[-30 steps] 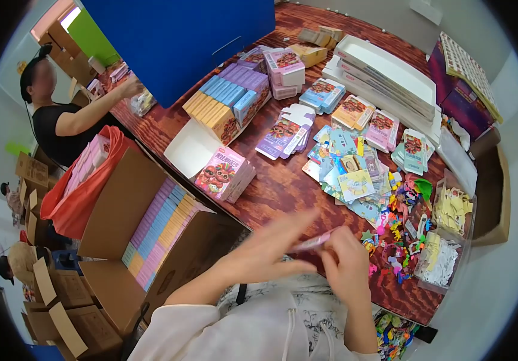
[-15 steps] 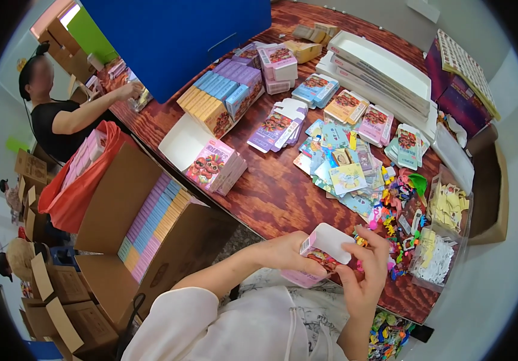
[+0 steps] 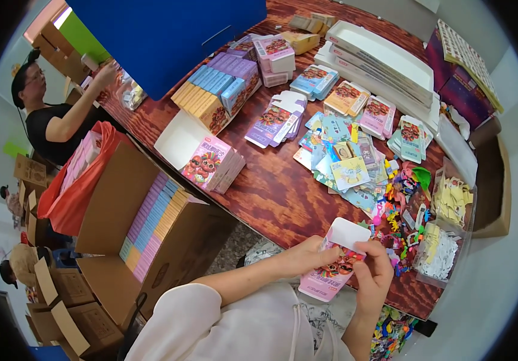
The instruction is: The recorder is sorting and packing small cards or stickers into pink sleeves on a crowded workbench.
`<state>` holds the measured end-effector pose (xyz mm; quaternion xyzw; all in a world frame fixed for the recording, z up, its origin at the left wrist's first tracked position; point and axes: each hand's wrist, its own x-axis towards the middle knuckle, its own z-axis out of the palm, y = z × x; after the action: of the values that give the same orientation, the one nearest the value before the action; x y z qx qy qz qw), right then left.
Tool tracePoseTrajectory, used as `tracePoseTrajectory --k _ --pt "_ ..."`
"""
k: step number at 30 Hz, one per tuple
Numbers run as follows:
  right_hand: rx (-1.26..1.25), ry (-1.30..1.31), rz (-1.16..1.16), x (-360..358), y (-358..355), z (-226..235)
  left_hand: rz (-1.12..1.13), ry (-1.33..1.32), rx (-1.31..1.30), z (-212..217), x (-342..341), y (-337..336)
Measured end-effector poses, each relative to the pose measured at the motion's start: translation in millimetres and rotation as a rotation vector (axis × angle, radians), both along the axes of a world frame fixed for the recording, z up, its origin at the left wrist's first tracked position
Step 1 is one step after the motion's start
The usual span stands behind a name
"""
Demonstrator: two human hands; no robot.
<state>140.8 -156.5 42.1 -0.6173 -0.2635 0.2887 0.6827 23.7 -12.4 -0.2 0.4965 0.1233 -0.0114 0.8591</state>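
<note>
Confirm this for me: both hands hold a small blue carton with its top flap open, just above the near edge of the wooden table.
Not quite: the small carton is pink, not blue, as the head view shows. Otherwise it stands: the left hand and right hand both hold it, white top flap open, above the wooden table's near edge.

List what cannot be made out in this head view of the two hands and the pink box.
- Pink box: inside hidden by its own walls and open flap.
- Left hand: fingertips hidden behind the box.
- Right hand: whatever it pinches is too small to tell.
- Toy pile: pieces too small.
</note>
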Motion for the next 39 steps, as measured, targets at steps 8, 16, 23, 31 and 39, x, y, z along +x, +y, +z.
tracePoseTrajectory --k 8,16,23,31,39 --pt "-0.064 -0.139 -0.058 2 4 -12 0.108 -0.028 0.071 -9 -9 6" --pt "0.013 -0.019 -0.210 -2 0 -14 0.330 -0.130 0.155 16 -8 -1" --pt "0.043 -0.095 -0.192 9 -9 -19 0.136 -0.120 0.749 34 -9 7" --pt "-0.040 -0.137 -0.289 -13 4 -5 0.092 -0.108 0.666 28 -14 9" --pt "0.013 -0.223 0.043 9 -5 -19 0.090 -0.051 0.525 19 -17 8"
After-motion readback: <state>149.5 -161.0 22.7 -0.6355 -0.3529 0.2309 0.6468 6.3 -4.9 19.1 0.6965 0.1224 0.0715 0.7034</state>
